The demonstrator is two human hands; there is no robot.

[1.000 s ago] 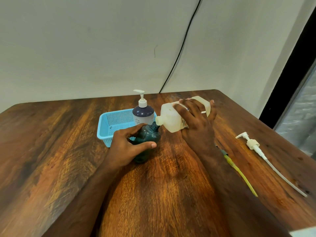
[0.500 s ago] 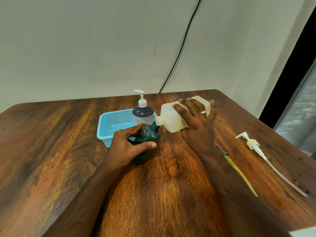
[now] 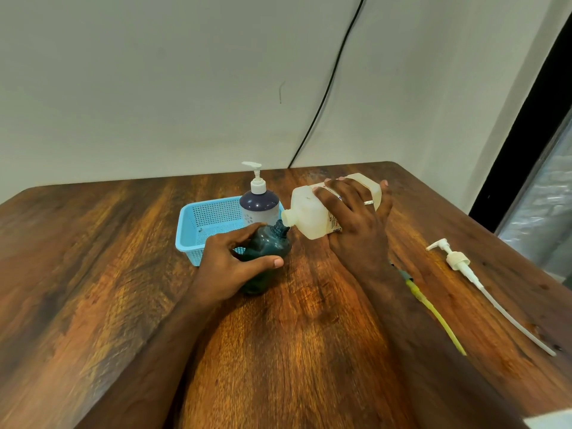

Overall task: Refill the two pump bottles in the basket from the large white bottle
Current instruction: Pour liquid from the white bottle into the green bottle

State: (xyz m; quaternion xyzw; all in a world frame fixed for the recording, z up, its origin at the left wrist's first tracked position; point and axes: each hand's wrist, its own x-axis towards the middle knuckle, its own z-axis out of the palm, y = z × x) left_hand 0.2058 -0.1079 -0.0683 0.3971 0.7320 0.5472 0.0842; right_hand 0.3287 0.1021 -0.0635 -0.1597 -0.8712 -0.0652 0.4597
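Fingers (image 3: 335, 193) of the right hand (image 3: 359, 224) stay clamped on the tipped large white bottle (image 3: 312, 215), left hand (image 3: 229, 264) still gripping the teal bottle (image 3: 267, 246): nothing has shifted, pouring continues.

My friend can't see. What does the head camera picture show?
A right hand tips a large white plastic bottle onto the mouth of a dark teal bottle, gripped by the left hand, on a wooden table beside a blue basket.

The large white bottle (image 3: 312, 213) carries a label with small red print, too blurred and hand-covered to read.
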